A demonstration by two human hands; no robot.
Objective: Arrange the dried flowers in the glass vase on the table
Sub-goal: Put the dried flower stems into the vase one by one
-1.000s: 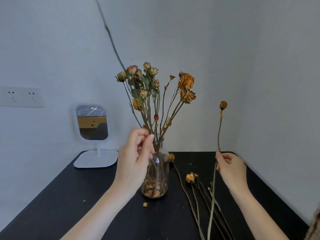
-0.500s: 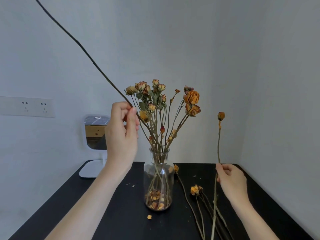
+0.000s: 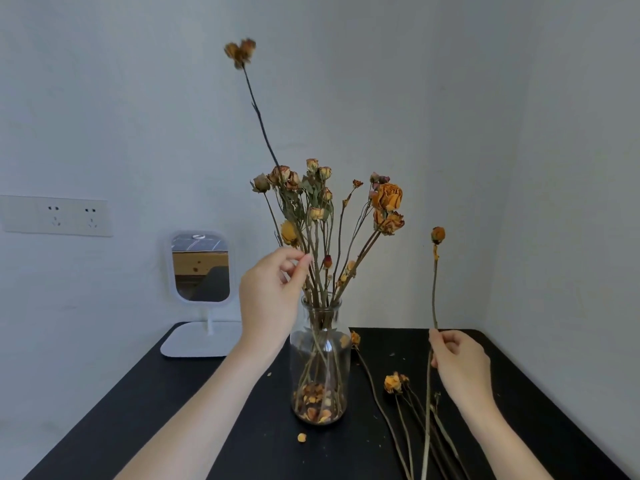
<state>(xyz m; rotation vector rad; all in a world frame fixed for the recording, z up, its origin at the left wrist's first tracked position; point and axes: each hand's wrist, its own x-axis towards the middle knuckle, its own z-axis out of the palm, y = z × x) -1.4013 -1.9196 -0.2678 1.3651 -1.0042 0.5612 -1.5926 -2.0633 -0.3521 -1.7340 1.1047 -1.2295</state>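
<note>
A person's left hand (image 3: 272,299) pinches a tall dried stem (image 3: 257,109) among the dried flowers (image 3: 318,202) standing in the glass vase (image 3: 320,355) at the middle of the black bench (image 3: 138,410). The right hand (image 3: 462,367), well to the vase's right, grips a single budded stem (image 3: 434,289) upright above loose stems (image 3: 394,382) lying on the bench. A mirror (image 3: 201,268) stands behind.

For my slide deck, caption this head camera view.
Left hand pinches a tall dark dried-flower stem above a clear glass vase; right hand holds an orange-budded stem upright.
</note>
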